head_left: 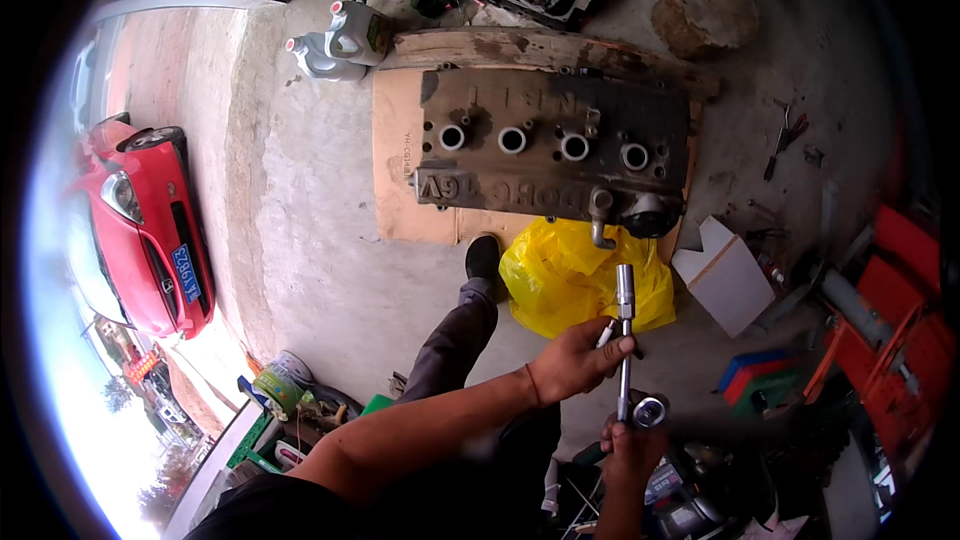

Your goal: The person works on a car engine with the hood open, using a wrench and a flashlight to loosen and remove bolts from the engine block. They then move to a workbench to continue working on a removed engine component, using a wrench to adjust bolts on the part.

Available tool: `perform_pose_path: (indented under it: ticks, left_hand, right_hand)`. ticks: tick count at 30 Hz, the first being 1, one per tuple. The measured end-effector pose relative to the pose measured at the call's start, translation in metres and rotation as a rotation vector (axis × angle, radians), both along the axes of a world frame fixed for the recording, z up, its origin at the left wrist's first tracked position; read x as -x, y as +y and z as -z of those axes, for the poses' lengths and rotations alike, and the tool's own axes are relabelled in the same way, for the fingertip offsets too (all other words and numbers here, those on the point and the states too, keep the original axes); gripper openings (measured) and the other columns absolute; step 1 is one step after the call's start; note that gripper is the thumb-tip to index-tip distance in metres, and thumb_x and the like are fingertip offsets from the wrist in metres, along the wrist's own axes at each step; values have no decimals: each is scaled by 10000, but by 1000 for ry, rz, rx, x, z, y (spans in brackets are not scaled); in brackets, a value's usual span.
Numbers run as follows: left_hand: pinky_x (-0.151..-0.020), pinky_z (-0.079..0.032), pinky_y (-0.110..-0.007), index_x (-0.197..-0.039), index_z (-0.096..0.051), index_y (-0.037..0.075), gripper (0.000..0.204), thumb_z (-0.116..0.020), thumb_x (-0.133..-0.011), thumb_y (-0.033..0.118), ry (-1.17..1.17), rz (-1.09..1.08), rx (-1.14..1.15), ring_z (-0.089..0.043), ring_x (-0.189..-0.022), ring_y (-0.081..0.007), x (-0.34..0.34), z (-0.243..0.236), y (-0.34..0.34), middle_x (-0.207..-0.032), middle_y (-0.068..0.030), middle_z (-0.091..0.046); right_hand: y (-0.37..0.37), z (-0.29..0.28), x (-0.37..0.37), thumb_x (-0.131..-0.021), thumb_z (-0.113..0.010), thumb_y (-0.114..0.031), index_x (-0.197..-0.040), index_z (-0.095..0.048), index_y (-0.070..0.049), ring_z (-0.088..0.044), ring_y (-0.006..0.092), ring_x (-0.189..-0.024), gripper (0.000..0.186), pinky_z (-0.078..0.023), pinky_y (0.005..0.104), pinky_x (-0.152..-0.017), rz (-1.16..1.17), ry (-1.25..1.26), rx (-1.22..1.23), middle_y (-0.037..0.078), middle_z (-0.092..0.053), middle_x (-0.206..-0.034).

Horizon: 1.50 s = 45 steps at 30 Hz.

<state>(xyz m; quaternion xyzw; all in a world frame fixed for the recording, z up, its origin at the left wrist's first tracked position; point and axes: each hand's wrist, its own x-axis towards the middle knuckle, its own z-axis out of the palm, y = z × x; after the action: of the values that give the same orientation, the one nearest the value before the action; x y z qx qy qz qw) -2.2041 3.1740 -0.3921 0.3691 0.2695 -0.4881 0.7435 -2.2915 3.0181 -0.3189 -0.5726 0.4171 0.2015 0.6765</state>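
My right hand (632,452) grips a ratchet wrench (651,411) by its handle, most of which is hidden. A long extension bar (625,375) with a deep socket (626,288) on its end stands out from it, pointing away from me. My left hand (580,360) is closed with thumb and fingers at the extension bar, just below the socket. A small pale rod (606,333) sticks up from its fingers, too small to name. Beyond the socket lies a grimy engine valve cover (545,169) with several round holes and a bent pipe fitting (601,225).
Cardboard (395,170) and a yellow plastic bag (540,285) lie under and beside the engine part. Behind are a wooden beam (500,45), jugs (350,32) and a stump (706,10). Pliers (790,132) and a red toolbox (900,340) are right; a red car (145,230) stands left.
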Motion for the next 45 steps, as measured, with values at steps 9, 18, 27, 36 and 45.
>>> perform_pose_path:
  ticks: [9,18,27,36,45]
  left_hand:
    - [-518,-482,-277,-1240,-530,2,304,-530,-972,145,264,-45,15,-565,-568,-156,35,-24,188,-751,-75,-556]
    - [-593,-543,-302,-1315,-495,57,397,-571,-926,49,263,111,-160,-623,-692,-164,91,-40,236,-867,-96,-597]
    - [-655,-514,-266,-1213,-598,81,302,-656,-943,202,125,130,-197,-589,-704,-105,51,-44,142,-894,-38,-614]
    - [-818,-485,-288,-1112,-636,36,244,-682,-896,141,-212,65,-409,-612,-874,-145,13,-33,123,-941,-81,-653]
    - [-718,-527,-369,-1090,-643,43,265,-675,-861,173,-685,51,-816,-676,-807,-308,-82,18,131,-874,-176,-680]
  right_hand:
    - [32,-34,-174,-835,-688,-122,-1029,-603,-15,-538,75,-678,238,-439,227,-579,-472,-114,385,24,-586,-849]
    - [78,-11,-293,-862,-609,-37,-995,-602,-4,-512,77,-761,137,-443,253,-702,-894,-122,417,-2,-569,-844]
    - [113,24,-307,-848,-678,-162,-985,-553,3,-655,424,-862,248,-502,461,-750,-1431,-196,764,227,-670,-870]
    - [125,90,-294,-898,-664,-217,-1044,-533,-6,-649,435,-855,288,-504,487,-733,-1327,-323,876,217,-676,-866]
    - [112,70,-285,-975,-559,-216,-1344,-480,-62,-616,387,-1093,408,-503,441,-885,-1220,-381,857,222,-622,-1199]
